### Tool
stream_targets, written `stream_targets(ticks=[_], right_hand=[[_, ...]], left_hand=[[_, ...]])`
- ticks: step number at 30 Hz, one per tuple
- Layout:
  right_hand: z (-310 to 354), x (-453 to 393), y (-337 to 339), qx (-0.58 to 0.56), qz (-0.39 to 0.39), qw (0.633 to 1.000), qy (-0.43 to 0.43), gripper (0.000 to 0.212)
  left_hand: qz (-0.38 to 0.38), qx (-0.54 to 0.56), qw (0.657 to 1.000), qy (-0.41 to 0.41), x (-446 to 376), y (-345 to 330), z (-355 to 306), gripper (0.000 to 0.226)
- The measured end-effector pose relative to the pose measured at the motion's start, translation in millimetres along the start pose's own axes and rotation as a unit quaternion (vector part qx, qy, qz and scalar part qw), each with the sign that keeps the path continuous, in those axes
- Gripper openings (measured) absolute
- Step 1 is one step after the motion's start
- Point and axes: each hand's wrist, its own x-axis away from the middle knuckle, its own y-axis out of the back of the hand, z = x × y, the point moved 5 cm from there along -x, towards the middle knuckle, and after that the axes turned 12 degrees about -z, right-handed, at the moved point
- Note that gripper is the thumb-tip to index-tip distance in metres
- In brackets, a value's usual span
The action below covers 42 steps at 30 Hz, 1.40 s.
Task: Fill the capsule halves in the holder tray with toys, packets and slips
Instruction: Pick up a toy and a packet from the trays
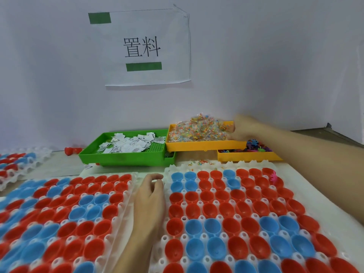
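Item 1, holder tray [199, 167]: white moulded tray on the desk [63, 170], right of centre, seated with red and blue capsule halves [226, 209], open side up. Nearly all halves look empty. 1 pink toy [273, 177] lies at the far right end of the back rows; a few small bits lie along the tray's far rim.

Item 2, second tray [126, 196]: same kind, to the left, also set with red and blue halves, none visibly filled.

Item 3, third tray [27, 166]: far left, partly out of view, contents blurred.

Item 4, green bin [126, 156]: behind the trays, holds white paper slips [130, 144].

Item 5, yellow bin [204, 145]: stacked partly over a lower yellow bin [248, 157]; heaped with clear packets [199, 130] of coloured beads. The lower bin holds coloured plastic toys [256, 145].

Item 6, right hand [239, 130]: reaches to the right edge of the packet heap; motion blur hides the fingers, so whether it grips a packet cannot be told.

Item 7, left hand [150, 196]: rests between the 2 near trays, fingers loosely curled, holding nothing visible.

Item 8, wall sign [145, 46]: paper sheet with 2 printed characters and 2 green bars.

Progress, judged: filling has barely begun. Toys, packets and slips remain to be placed in almost every half.
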Motion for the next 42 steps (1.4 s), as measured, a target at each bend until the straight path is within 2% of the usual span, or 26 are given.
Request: stream_targets(ticks=[4, 7, 9, 14, 19, 23, 28, 34, 42], right_hand=[[4, -8, -7, 0.008, -0.004, 1.000, -0.023, 0.030], [2, -8, -4, -0.017, -0.002, 0.999, -0.030, 0.017], [-4, -11, -2, -0.071, -0.020, 0.996, -0.052, 0.019], [-15, -3, 13, -0.225, -0.104, 0.965, -0.085, 0.019], [-28, 31, 27, -0.339, -0.133, 0.928, -0.084, 0.013], [-49, 78, 37, -0.396, -0.145, 0.905, -0.065, 0.015], [-89, 144, 35, -0.440, -0.176, 0.876, -0.087, 0.012], [-101, 166, 25, -0.396, -0.160, 0.901, -0.076, 0.014], [-92, 169, 25, -0.321, -0.145, 0.936, -0.010, 0.020]], left_hand=[[-0.005, -0.005, 1.000, -0.016, -2, -1, 0, 0.023], [-0.004, -0.003, 1.000, -0.020, -2, -1, 0, 0.023], [-0.004, -0.003, 1.000, -0.014, -2, -1, 2, 0.023], [-0.005, 0.003, 1.000, -0.003, -2, 0, 2, 0.024], [-0.004, 0.008, 1.000, 0.012, -1, 0, 3, 0.023], [0.003, 0.005, 1.000, 0.011, -2, 1, 3, 0.023], [0.012, -0.004, 1.000, 0.006, -2, 0, 2, 0.022], [0.013, -0.011, 1.000, 0.019, 0, 1, 2, 0.024], [0.023, -0.021, 0.999, 0.019, -1, 0, 1, 0.025]])
